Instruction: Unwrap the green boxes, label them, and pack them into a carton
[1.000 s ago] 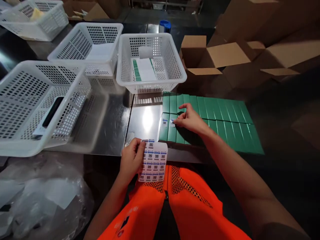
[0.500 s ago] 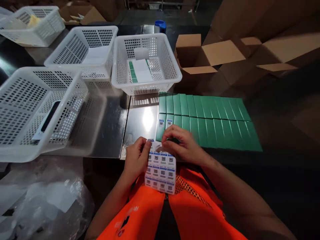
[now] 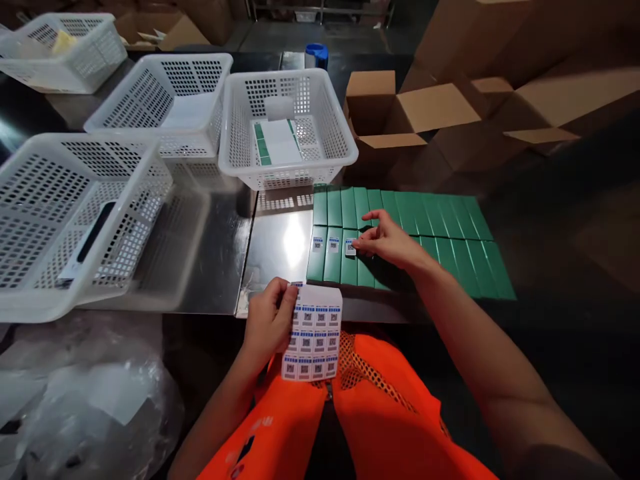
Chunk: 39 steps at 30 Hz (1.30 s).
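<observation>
third label going onto the front row

your right hand (image 3: pixel 393 241) is back out over the green boxes (image 3: pixel 425 230) after the dip to the sheet half a second ago, fingers pinched on one small label (image 3: pixel 351 247) and pressing it onto the third box of the near row. two boxes left of it already carry labels (image 3: pixel 325 244), so the count moves from two to three, with the rest of both rows bare. your left hand (image 3: pixel 270 323) holds the label sheet (image 3: pixel 314 333) upright at the counter (image 3: pixel 280 240) edge, fingers clamped on its left side.

around: white basket (image 3: pixel 345 143) just behind the boxes, more baskets to the left, open cartons (image 3: pixel 400 113) behind right, crumpled plastic (image 3: pixel 85 400) near left. nothing sits between hand and boxes.
</observation>
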Available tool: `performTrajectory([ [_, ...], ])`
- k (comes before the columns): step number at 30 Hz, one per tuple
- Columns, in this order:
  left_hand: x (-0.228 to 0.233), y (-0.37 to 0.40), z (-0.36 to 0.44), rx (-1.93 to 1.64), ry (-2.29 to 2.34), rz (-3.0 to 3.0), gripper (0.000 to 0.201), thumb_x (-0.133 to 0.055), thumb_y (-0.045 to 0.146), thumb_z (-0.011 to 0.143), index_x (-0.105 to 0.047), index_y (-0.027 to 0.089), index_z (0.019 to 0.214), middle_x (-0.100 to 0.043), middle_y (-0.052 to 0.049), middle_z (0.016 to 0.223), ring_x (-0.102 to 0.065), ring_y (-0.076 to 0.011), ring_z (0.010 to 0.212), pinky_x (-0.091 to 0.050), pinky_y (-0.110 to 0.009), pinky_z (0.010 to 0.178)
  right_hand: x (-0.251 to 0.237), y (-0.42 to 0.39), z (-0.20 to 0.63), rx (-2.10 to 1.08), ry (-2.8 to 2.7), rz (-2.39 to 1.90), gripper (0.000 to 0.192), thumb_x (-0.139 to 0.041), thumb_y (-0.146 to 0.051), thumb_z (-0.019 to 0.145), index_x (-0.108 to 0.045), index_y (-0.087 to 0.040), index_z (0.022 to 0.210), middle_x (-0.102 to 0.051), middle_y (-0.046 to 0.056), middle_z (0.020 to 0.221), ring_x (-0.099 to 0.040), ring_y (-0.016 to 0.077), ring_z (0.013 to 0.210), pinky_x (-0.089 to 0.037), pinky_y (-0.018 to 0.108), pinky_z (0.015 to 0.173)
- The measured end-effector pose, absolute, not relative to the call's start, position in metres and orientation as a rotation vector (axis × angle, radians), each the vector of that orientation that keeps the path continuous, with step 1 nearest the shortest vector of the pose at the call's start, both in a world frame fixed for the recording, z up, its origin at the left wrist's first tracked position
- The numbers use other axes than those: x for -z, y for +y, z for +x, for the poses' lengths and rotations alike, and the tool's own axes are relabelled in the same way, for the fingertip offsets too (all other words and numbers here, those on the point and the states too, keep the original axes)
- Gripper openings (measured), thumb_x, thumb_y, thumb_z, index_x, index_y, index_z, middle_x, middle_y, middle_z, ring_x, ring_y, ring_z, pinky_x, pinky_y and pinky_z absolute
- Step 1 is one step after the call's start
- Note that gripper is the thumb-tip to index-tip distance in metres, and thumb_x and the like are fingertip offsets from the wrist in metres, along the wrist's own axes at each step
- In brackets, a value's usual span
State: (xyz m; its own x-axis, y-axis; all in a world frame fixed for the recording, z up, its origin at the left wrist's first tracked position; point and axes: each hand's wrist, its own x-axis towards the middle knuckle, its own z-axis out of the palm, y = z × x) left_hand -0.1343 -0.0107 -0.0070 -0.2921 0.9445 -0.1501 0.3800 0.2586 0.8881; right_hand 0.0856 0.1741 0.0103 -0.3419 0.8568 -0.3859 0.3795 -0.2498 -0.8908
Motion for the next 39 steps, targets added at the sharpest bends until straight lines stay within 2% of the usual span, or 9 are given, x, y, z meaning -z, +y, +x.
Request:
performTrajectory([
  [4, 0.008, -0.011, -0.135, -0.988, 1.803, 1.204, 0.035, -0.051, 0.051, 0.095, -0.058, 0.021, 0.077, -0.059, 0.003, 0.060, -0.055, -0.0138, 0.056, -0.039, -0.023, 0.052, -0.009, 0.173, 0.079, -1.469, -1.712, -1.590, 0.055, -0.077, -0.023, 0.067, -0.037, -0.026, 0.105, -0.060, -0.008, 0.062, -0.061, 0.0172, 0.057, -0.045, 0.026, 0.055],
  [11, 0.006, -0.008, -0.130, -1.026, 1.756, 1.191, 0.036, -0.052, 0.052, 0.095, -0.058, 0.020, 0.078, -0.059, 0.002, 0.062, -0.054, -0.0135, 0.057, -0.038, -0.023, 0.052, -0.029, 0.160, 0.071, -0.714, -2.180, -1.746, 0.039, -0.082, -0.029, 0.070, -0.058, -0.025, 0.100, -0.063, 0.001, 0.079, -0.060, 0.0225, 0.074, -0.043, 0.034, 0.065],
  [17, 0.008, -0.005, -0.125, -1.032, 1.587, 1.068, 0.040, -0.057, 0.057, 0.092, -0.059, 0.019, 0.078, -0.056, 0.003, 0.061, -0.051, -0.0128, 0.056, -0.037, -0.022, 0.051, -0.024, 0.100, 0.058, -1.204, -2.139, -0.957, 0.025, -0.080, -0.034, 0.081, -0.072, -0.022, 0.102, -0.066, 0.003, 0.093, -0.062, 0.0163, 0.080, -0.050, 0.030, 0.072],
  [20, 0.008, -0.001, -0.124, -1.042, 1.460, 0.985, 0.046, -0.058, 0.063, 0.089, -0.063, 0.018, 0.081, -0.057, 0.002, 0.063, -0.050, -0.0124, 0.057, -0.039, -0.022, 0.053, -0.011, 0.078, 0.052, -0.924, -2.187, -0.736, 0.006, -0.069, -0.024, 0.091, -0.072, -0.021, 0.094, -0.068, 0.004, 0.091, -0.062, 0.0175, 0.087, -0.048, 0.033, 0.078],
  [23, 0.006, 0.002, -0.124, -1.037, 1.341, 0.862, 0.050, -0.057, 0.066, 0.087, -0.066, 0.017, 0.087, -0.059, 0.001, 0.068, -0.052, -0.0128, 0.060, -0.043, -0.022, 0.056, -0.001, 0.071, 0.054, -0.505, -2.286, -0.518, 0.013, -0.059, -0.022, 0.097, -0.071, -0.023, 0.094, -0.072, 0.004, 0.093, -0.061, 0.0197, 0.094, -0.046, 0.037, 0.083],
  [25, 0.004, 0.002, -0.123, -1.014, 1.322, 0.858, 0.042, -0.066, 0.059, 0.084, -0.066, 0.017, 0.086, -0.059, 0.001, 0.068, -0.051, -0.0121, 0.060, -0.043, -0.021, 0.056, -0.001, 0.070, 0.060, -0.442, -2.286, -0.378, 0.013, -0.058, -0.026, 0.099, -0.071, -0.025, 0.098, -0.074, 0.003, 0.096, -0.062, 0.0205, 0.099, -0.046, 0.038, 0.084],
  [29, 0.002, 0.004, -0.121, -1.045, 1.401, 0.900, 0.031, -0.069, 0.047, 0.083, -0.063, 0.017, 0.078, -0.057, 0.003, 0.065, -0.048, -0.0109, 0.059, -0.039, -0.020, 0.054, -0.019, 0.073, 0.082, -0.776, -2.066, -0.418, 0.012, -0.059, -0.025, 0.095, -0.069, -0.030, 0.098, -0.074, 0.000, 0.089, -0.065, 0.0196, 0.092, -0.051, 0.038, 0.084],
  [33, 0.003, 0.006, -0.119, -1.072, 1.464, 0.898, 0.031, -0.066, 0.047, 0.084, -0.062, 0.017, 0.077, -0.059, 0.002, 0.064, -0.051, -0.0124, 0.060, -0.040, -0.021, 0.056, -0.032, 0.108, 0.105, -1.120, -1.668, -1.001, 0.005, -0.068, -0.028, 0.088, -0.066, -0.024, 0.089, -0.071, 0.000, 0.085, -0.066, 0.0168, 0.081, -0.052, 0.034, 0.076],
  [39, 0.010, 0.003, -0.116, -1.003, 1.547, 0.982, 0.033, -0.062, 0.050, 0.087, -0.064, 0.018, 0.079, -0.059, 0.001, 0.064, -0.052, -0.0139, 0.060, -0.040, -0.023, 0.056, -0.011, 0.167, 0.121, -1.608, -1.443, -1.423, 0.061, -0.082, -0.027, 0.064, -0.043, -0.025, 0.111, -0.061, -0.009, 0.063, -0.059, 0.0134, 0.056, -0.047, 0.025, 0.054],
])
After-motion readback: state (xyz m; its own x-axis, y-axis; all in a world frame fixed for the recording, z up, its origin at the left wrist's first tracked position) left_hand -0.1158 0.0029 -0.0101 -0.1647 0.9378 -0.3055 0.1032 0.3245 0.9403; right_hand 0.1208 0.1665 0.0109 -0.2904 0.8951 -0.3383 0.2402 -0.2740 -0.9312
